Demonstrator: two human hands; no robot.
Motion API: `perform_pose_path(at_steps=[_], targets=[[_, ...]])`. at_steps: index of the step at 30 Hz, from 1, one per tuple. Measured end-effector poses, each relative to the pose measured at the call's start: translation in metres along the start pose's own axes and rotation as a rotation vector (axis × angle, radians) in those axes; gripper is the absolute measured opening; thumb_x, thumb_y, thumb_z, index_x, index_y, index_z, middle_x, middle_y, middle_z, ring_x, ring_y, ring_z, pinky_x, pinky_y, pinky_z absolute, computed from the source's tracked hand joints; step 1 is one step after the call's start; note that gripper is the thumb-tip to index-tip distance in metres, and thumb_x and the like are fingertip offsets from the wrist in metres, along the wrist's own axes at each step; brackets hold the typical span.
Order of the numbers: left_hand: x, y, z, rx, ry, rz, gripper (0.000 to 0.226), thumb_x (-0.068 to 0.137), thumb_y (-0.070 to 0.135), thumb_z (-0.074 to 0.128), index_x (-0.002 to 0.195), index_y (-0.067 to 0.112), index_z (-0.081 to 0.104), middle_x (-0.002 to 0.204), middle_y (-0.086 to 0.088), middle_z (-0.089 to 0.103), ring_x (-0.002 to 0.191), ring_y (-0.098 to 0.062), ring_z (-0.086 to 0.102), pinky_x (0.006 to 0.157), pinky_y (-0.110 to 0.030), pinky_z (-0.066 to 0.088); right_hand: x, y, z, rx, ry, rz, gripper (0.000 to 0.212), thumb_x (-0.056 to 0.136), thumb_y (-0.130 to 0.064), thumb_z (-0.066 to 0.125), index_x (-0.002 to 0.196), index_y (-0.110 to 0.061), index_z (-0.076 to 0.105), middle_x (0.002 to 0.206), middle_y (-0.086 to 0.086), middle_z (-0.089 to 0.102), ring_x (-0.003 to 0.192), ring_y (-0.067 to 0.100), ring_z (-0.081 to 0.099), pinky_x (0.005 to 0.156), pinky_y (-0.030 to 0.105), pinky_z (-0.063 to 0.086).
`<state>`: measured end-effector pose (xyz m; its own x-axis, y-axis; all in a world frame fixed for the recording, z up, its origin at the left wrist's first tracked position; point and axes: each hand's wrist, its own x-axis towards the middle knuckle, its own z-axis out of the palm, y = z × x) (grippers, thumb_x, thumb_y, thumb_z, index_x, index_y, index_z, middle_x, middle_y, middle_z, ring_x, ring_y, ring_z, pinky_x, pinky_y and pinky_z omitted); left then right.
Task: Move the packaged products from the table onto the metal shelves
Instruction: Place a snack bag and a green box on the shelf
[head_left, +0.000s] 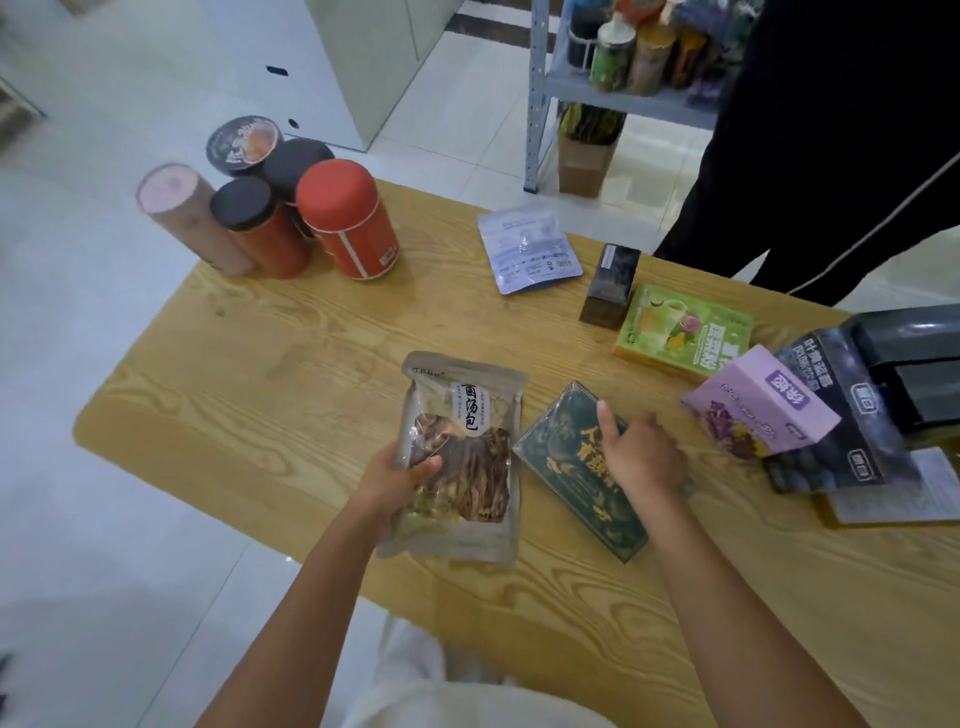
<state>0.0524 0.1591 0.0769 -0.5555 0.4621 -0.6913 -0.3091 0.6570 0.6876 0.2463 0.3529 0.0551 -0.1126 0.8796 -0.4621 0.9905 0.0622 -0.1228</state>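
My left hand (400, 480) grips the left edge of a clear pouch of dried mushrooms (462, 457), thumb on its front, near the front of the wooden table (270, 364). My right hand (641, 457) lies on a dark green box (571, 483), thumb raised and fingers curled over its right edge. A purple box (761, 410), a black blueberry bag (831, 415), a green box (685, 330), a small black box (610, 286) and a silver pouch (527, 247) lie on the table's right half. The metal shelves (623, 93), holding jars and packets, stand beyond the far edge.
Several jars and canisters, among them a red canister (345, 218) and a pink tube (192, 218), stand at the table's far left corner. A person in black trousers (810, 156) stands at the far right beside the shelves. A dark device (914, 364) sits at the right edge.
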Motion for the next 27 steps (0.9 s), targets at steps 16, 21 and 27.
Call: perform_pose_path(at_steps=[16,21,27], targets=[[-0.045,-0.036,-0.150,-0.380,0.295,0.030,0.026,0.084,0.004,0.069,0.110,0.007,0.062,0.099,-0.014,0.070,0.090,-0.029,0.068,0.072,-0.036,0.057,-0.053,-0.128,0.032,-0.236,0.110,-0.505,0.074,0.090,-0.070,0.015,0.087,-0.011,0.060,0.082,0.008,0.067,0.076,0.029,0.062,0.067,0.035,0.044],[-0.073,-0.067,-0.236,-0.477,0.409,0.010,0.025,0.085,0.004,0.068,0.109,0.009,0.062,0.098,-0.014,0.071,0.083,-0.027,0.070,0.059,-0.032,0.057,-0.108,-0.235,0.051,-0.305,0.134,-0.799,0.082,0.079,-0.077,0.002,0.073,-0.017,0.056,0.061,-0.001,0.061,0.057,0.018,0.058,0.054,0.028,0.045],[-0.113,-0.114,-0.346,-0.609,0.586,0.011,0.028,0.085,-0.001,0.065,0.111,0.010,0.062,0.103,-0.014,0.070,0.089,-0.028,0.069,0.068,-0.036,0.057,-0.198,-0.363,0.084,-0.391,0.204,-1.149,0.074,0.082,-0.074,0.006,0.071,-0.018,0.052,0.068,0.000,0.060,0.060,0.021,0.056,0.048,0.029,0.035]])
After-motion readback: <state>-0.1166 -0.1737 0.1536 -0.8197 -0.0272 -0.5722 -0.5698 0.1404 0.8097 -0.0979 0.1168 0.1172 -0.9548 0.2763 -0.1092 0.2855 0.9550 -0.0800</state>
